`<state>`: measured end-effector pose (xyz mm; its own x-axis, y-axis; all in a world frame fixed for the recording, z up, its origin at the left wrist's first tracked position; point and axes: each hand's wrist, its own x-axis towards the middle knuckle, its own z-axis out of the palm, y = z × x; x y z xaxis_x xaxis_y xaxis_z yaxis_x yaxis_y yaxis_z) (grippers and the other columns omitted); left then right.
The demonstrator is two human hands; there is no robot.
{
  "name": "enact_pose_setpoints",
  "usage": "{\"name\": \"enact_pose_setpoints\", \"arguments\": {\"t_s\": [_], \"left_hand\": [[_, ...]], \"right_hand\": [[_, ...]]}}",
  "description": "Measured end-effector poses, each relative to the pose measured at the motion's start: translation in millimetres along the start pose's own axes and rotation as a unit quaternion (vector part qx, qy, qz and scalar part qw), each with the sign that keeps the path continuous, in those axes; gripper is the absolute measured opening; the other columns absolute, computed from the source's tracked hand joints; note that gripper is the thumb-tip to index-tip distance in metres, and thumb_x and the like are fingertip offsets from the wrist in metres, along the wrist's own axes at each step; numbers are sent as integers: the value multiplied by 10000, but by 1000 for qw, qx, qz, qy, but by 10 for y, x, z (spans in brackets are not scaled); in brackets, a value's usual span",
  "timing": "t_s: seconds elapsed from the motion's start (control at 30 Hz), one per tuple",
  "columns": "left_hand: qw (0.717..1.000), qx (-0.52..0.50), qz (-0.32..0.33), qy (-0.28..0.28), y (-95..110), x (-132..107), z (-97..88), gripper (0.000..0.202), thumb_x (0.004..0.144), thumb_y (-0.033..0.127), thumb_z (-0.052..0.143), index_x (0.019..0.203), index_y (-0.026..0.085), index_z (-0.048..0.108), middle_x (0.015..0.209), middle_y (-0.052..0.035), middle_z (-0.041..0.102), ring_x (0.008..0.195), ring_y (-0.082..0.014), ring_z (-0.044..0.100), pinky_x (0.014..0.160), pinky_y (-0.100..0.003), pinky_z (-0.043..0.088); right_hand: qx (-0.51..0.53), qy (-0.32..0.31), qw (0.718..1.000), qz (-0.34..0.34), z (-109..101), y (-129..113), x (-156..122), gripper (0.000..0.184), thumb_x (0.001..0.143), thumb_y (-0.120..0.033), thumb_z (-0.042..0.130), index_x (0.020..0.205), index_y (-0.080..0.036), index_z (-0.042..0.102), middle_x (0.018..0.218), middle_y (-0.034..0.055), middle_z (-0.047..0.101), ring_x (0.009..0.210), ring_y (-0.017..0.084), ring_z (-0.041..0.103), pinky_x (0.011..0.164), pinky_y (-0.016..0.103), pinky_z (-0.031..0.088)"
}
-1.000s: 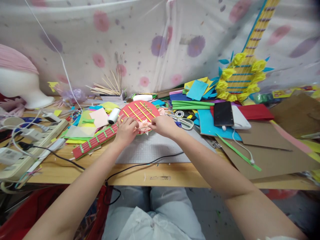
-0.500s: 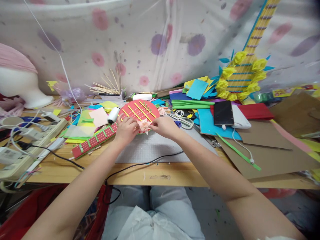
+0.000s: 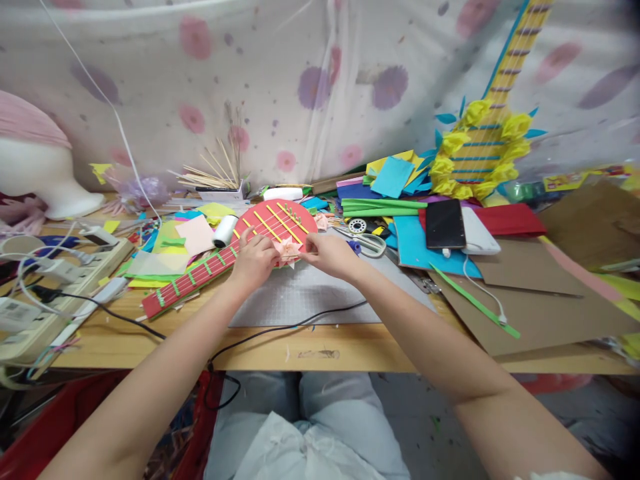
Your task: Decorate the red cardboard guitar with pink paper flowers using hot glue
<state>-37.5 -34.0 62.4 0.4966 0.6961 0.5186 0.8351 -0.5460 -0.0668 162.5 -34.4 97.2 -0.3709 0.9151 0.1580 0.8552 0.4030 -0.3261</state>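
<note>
A red paper guitar (image 3: 273, 218) with a round body, yellow bars and thin strings lies on a grey cutting mat (image 3: 330, 293), its neck pointing to the lower left. At the body's near edge sits a pale pink paper flower (image 3: 288, 249). My left hand (image 3: 254, 259) rests over the guitar where neck meets body, its fingertips against the flower's left side. From the right, my right hand (image 3: 327, 255) pinches at the flower's edge with thumb and finger pressed together. Another pink flower (image 3: 321, 221) shows beyond the right hand.
Scissors (image 3: 373, 244), a phone (image 3: 445, 225) and brown cardboard (image 3: 530, 300) lie to the right. A yellow paper guitar (image 3: 480, 153) leans at the back. Power strips (image 3: 75, 293) crowd the left, and a black cable (image 3: 280, 327) crosses the mat's front.
The view has shifted very slightly. Both hands stay at the pink flower, with hardly any visible movement of the fingers.
</note>
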Motion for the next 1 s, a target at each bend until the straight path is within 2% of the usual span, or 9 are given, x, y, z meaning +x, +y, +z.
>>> {"name": "enact_pose_setpoints", "arguments": {"t_s": [0.3,0.47,0.6,0.7,0.83,1.0], "left_hand": [[999,19,38,2,-3,-36,75,248,818,148,449,743,217,675,769,-67,600,887,-220,543,1025,-526,252],[998,41,47,1,-12,-35,91,240,819,141,447,774,215,671,786,-68,601,897,-217,543,1032,-517,245],[999,28,39,-6,9,-35,46,236,827,166,446,797,229,672,820,-61,612,904,-216,537,1035,-522,230],[999,28,35,-5,37,-35,4,212,837,249,462,841,233,674,838,-61,617,899,-221,536,1033,-531,221],[999,36,38,11,41,-30,13,201,833,318,491,887,241,669,856,-54,625,903,-222,537,1036,-527,214],[997,36,33,53,9,-20,88,139,801,316,557,783,213,649,837,-41,628,902,-215,542,1033,-500,239]], "right_hand": [[-22,-33,999,9,14,-18,-47,325,886,-431,405,810,-186,605,786,46,666,695,144,566,558,238,268],[-20,-28,999,-7,36,-14,-64,229,852,-406,488,887,-204,591,837,32,673,727,149,576,561,231,266],[-21,-18,1000,-9,74,-11,-65,254,874,-394,449,875,-192,603,820,45,670,724,154,578,557,236,264],[-6,-16,1000,-10,120,16,-60,280,879,-406,441,848,-182,607,802,47,668,699,144,568,552,231,261],[10,-18,1000,-9,159,60,-56,319,889,-425,421,810,-176,604,781,42,665,679,132,557,551,223,256],[4,-36,999,2,136,71,-52,355,895,-428,401,777,-165,608,762,47,658,670,132,552,541,232,240]]}}
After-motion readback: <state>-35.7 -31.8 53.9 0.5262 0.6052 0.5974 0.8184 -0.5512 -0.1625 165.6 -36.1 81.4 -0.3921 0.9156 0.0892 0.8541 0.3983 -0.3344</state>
